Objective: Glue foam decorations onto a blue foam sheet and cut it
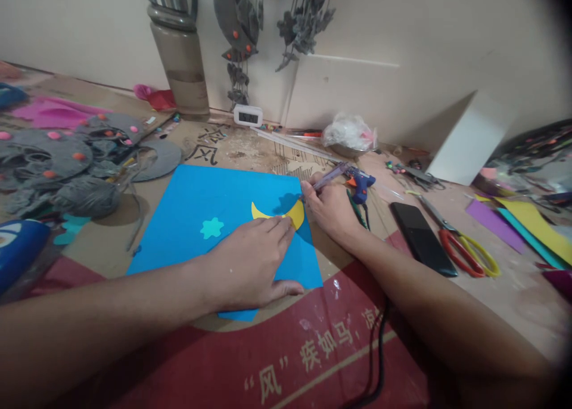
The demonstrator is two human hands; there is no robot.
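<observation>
A blue sheet (223, 188) lies in front of me with a yellow crescent moon cutout (295, 214) on it. My left hand (254, 257) rests flat across the sheet, its fingers stretched over the lower part of the crescent and its thumb apart. Left of the fingers lies a turquoise flower-shaped cutout (211, 228). At the sheet's right edge, close to the crescent's upper tip, my right hand (333, 209) grips a clear, slim pen (330, 175). The fingers hide the pen's tip.
Beyond my right hand lies a blue glue gun (361, 182). A black phone (422, 237) and red-yellow scissors (467, 251) are at right, near coloured strips (536, 230). A bottle (183, 63) and small digital clock (248, 116) stand behind. Grey felt pieces (40, 152) crowd the left.
</observation>
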